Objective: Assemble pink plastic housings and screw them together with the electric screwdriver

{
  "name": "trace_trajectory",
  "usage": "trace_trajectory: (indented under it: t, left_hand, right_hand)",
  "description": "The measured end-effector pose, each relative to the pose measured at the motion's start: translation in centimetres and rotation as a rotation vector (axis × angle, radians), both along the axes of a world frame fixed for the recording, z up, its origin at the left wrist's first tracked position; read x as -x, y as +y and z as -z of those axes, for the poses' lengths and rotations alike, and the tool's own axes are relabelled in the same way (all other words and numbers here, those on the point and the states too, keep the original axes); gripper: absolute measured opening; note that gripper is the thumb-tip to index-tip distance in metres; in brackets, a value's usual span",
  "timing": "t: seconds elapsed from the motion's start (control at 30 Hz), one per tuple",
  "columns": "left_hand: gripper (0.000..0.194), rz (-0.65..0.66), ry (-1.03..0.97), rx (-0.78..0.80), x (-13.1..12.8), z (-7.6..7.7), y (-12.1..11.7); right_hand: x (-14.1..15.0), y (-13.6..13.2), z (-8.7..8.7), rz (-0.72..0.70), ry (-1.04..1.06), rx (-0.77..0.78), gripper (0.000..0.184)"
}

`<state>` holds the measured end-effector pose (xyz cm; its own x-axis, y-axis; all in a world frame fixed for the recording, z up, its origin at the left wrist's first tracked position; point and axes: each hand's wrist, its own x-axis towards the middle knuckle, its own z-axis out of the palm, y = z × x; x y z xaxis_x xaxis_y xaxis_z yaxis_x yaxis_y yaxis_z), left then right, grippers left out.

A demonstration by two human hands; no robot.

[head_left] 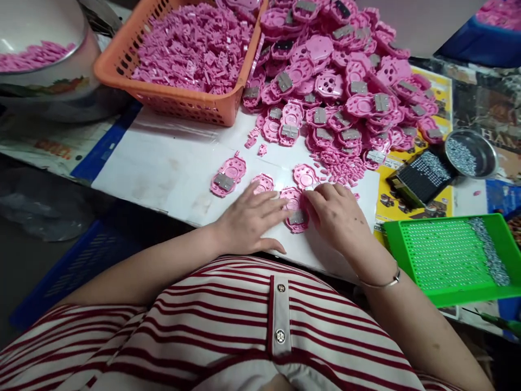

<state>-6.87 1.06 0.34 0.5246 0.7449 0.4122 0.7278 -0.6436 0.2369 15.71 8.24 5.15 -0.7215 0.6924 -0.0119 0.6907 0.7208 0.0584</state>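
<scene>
A pink plastic casing (pixel 293 205) with a grey metal plate lies on the white board in front of me. My left hand (pixel 254 217) is open, its fingers stretched flat, with the fingertips at the left edge of that casing. Under those fingers another pink casing (pixel 262 183) is partly covered. My right hand (pixel 331 212) has its fingers curled together at the casing's right edge; whatever they pinch is hidden. Just above lies a pink half-shell (pixel 305 176) without a plate. To the left, a further plated casing (pixel 228 176) rests apart from both hands.
Behind are an orange basket (pixel 179 98) of small pink parts and a heap of pink casings (pixel 337 81). Loose pink pieces (pixel 342 167) lie before the heap. At right stand a metal bowl (pixel 490 157), a black perforated tray (pixel 419 182) and a green tray (pixel 451 296) with screws.
</scene>
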Motion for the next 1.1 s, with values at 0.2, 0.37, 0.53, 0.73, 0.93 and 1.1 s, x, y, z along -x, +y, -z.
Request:
trace_trajectory:
  t: [0.2,0.37,0.53,0.73,0.93,1.1]
  left_hand:
    - [0.039,0.092,0.039,-0.013,-2.3,-0.5,0.8]
    - [0.022,-0.046,-0.004,0.015,-0.8,-0.4,0.4]
    - [0.038,-0.06,-0.042,0.039,-1.7,-0.5,0.3]
    - [0.028,0.023,-0.001,0.043,-3.4,-0.7,0.8]
    - [0.028,0.106,-0.032,0.092,-1.6,-0.6,0.8]
    - [0.027,0.106,-0.029,0.105,-0.5,-0.5,0.5]
  right_hand:
    - [-2.0,-5.0,0.4,0.151,0.183,0.054,0.025]
    - [-1.4,-6.3,0.3,0.103,0.393,0.245,0.029]
    - [-1.8,-0.9,0.6,0.269,0.467,0.114,0.027]
    - [-1.6,3.9,2.5,0.265,0.27,-0.052,0.03]
    - [-1.2,2.7,1.9,0.354,0.775,0.376,0.011]
    - [-0.5,3.1,1.5,0.411,0.96,0.92,0.022]
